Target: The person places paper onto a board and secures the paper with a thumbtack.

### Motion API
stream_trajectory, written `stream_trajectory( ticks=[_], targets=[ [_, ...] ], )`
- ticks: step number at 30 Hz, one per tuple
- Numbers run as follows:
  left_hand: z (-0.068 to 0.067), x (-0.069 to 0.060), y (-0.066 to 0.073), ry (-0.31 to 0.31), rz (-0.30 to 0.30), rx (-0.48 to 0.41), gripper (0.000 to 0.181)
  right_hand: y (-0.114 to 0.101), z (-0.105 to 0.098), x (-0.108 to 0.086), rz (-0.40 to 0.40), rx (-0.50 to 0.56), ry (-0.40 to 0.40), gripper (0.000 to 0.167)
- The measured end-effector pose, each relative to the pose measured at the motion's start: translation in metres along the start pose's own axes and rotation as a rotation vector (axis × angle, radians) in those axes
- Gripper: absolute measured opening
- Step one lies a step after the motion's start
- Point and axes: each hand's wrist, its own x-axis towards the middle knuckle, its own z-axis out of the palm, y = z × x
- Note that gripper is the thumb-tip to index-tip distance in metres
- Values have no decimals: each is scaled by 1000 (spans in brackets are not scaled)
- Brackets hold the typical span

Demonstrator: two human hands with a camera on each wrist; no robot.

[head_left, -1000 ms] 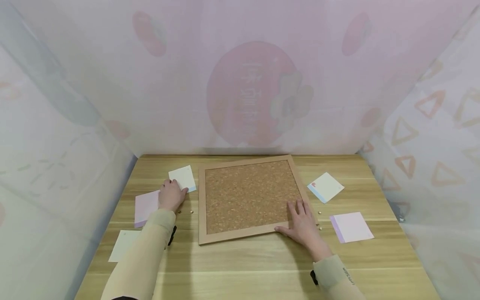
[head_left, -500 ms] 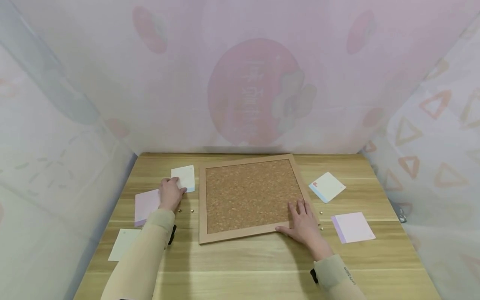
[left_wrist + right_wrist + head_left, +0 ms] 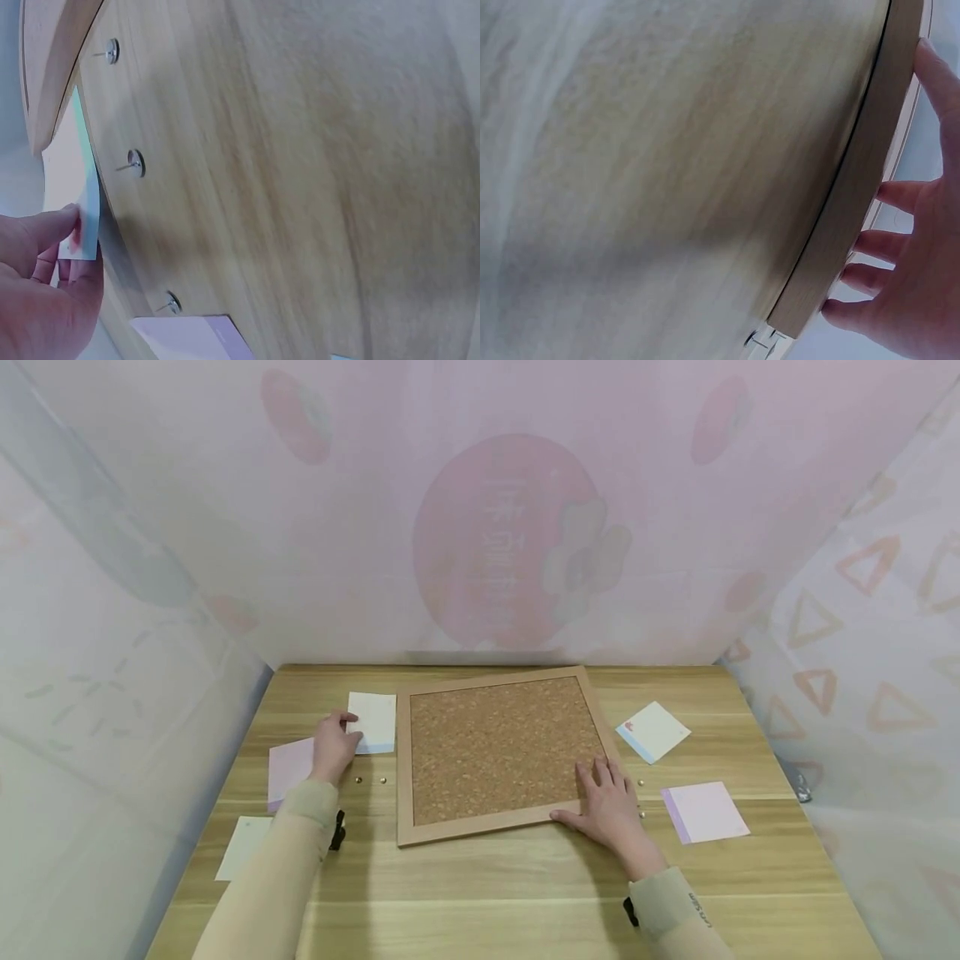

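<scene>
My left hand point(image 3: 334, 745) pinches a white paper note point(image 3: 375, 717) with a blue strip along its near edge. In the left wrist view the thumb lies on top of the note point(image 3: 69, 176) and fingers are beneath it, with that corner raised off the table. A wood-framed corkboard point(image 3: 495, 752) lies slightly turned in the middle of the table, just right of this note. My right hand point(image 3: 609, 810) rests on the board's near right corner, fingers spread; in the right wrist view its fingertips touch the frame point(image 3: 847, 202).
Left of the board lie a pink note point(image 3: 288, 768), a pale green note point(image 3: 243, 847) and pushpins point(image 3: 135, 163), points up. On the right are a white-blue note point(image 3: 654, 732), a pink-purple note point(image 3: 707, 812) and pins point(image 3: 641, 783). A fabric wall point(image 3: 337, 568) stands behind.
The white note under my left hand has turned straighter and shifted right, close to the board's frame. My left hand has moved slightly left around its edge. The right hand stays put.
</scene>
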Motion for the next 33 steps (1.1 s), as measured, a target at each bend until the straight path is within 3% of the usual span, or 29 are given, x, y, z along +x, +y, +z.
stream_trajectory(
  ticks=[9,18,30,33],
  targets=[
    [-7,1,-1,61,25,-61,30,2,4,2,-4,19,6,104],
    [-10,-1,15,115,102,-104,29,3,4,0,-5,8,12,103],
    [-14,-6,30,138,106,-160,60,0,3,-2,-7,9,8,102],
    [-15,-7,34,136,98,-189,57,0,3,-3,-9,11,11,103]
  ],
)
